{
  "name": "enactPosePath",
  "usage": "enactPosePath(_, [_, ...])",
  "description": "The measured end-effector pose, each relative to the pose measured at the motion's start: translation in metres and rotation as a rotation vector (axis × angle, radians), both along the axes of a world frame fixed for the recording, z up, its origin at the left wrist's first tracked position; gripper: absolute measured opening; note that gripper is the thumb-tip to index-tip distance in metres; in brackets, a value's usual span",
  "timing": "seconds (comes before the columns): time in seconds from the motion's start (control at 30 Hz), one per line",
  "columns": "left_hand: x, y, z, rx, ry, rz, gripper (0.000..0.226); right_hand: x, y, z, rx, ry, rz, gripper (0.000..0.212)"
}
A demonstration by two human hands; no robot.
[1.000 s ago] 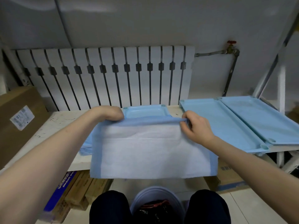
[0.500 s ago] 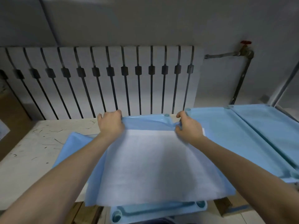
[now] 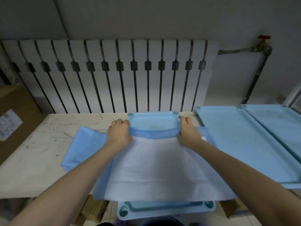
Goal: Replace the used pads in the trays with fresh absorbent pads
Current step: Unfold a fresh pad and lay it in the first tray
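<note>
Two bare hands pin a white absorbent pad (image 3: pixel 154 167) with blue edging over a light-blue tray (image 3: pixel 153 121) on the worktable (image 3: pixel 32 160). The left hand (image 3: pixel 119 133) and right hand (image 3: pixel 189 132) each close on the pad's far blue border; the fingertips are tucked out of sight. Only the tray's far end and near rim show; the pad hides the rest. Another blue pad (image 3: pixel 81 149) lies partly covered at left. Two more trays (image 3: pixel 244 144) sit at right, the farther one cut off.
</note>
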State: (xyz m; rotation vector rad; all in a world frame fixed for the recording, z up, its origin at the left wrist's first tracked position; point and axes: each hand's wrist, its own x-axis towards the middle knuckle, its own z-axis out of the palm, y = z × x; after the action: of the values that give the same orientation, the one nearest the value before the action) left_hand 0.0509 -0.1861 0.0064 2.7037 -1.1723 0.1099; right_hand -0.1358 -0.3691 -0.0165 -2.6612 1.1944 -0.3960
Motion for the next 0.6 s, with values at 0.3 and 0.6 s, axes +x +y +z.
enactPosePath(0.3, [-0.044, 0.087, 0.001, 0.032, 0.202, 0.102, 0.008, -0.045, 0.103, 0.008, 0.183, 0.226, 0.595, 0.026])
enactPosePath(0.6, [-0.076, 0.157, -0.021, -0.051, 0.326, 0.201, 0.022, -0.082, 0.162, -0.009, 0.002, 0.350, 0.673, 0.046])
